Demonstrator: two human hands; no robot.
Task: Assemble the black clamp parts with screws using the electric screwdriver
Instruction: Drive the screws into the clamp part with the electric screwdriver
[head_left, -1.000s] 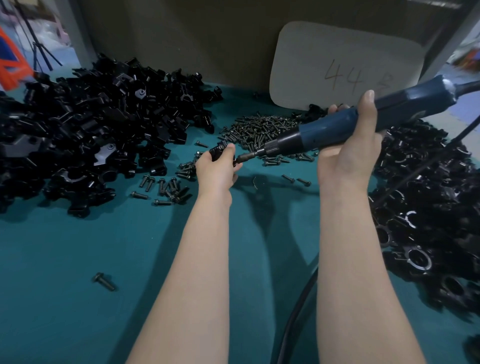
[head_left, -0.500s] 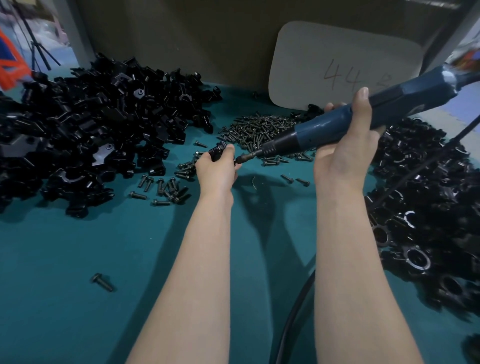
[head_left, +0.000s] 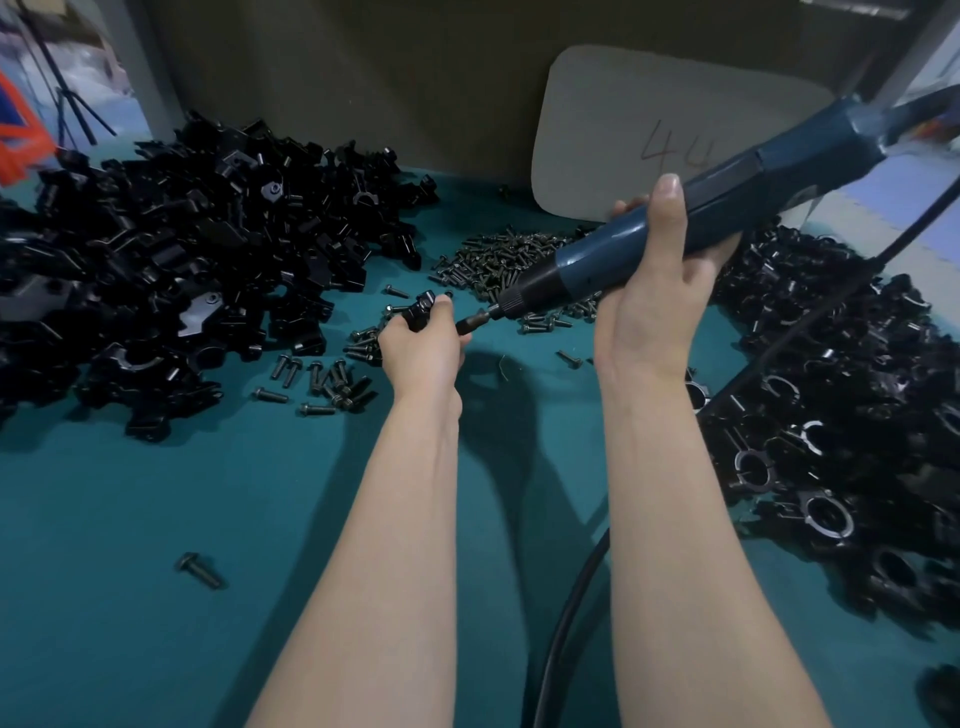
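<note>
Teal surface (head_left: 130, 519) shows between two heaps of black clamp parts (head_left: 156, 249). Left hand (head_left: 421, 348) pinches a small black clamp piece (head_left: 420, 312); right hand (head_left: 654, 301) grips the blue electric screwdriver (head_left: 727, 187).

Both bare forearms reach forward, the left hand (head_left: 423, 348) pinching a clamp (head_left: 420, 310), the right hand (head_left: 654, 306) wrapped round the screwdriver (head_left: 753, 187), thumb raised.
</note>
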